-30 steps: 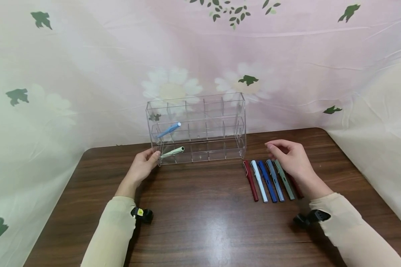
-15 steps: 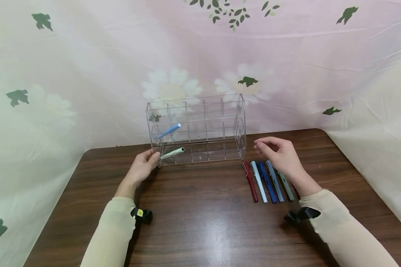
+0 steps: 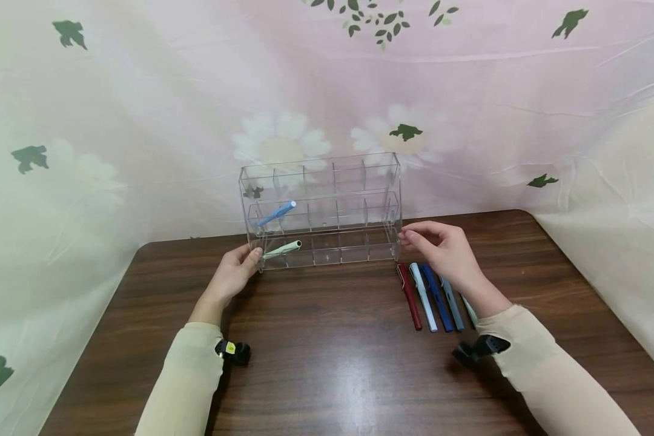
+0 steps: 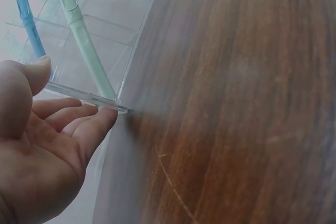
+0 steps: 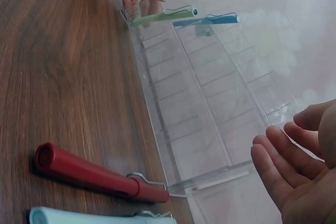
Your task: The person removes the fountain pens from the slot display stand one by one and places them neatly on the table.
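Clear rack (image 3: 323, 213) stands held by left hand (image 3: 232, 271), right hand (image 3: 449, 249) perhaps touching.

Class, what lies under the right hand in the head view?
Below the right hand, a grey-blue pen and a green pen poke out. Their far ends are covered; anything else beneath is hidden.

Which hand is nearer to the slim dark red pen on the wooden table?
Right. The right hand hovers just beyond the slim dark red pen, to its right; the left hand is farther off, at the left end of the clear plastic rack.
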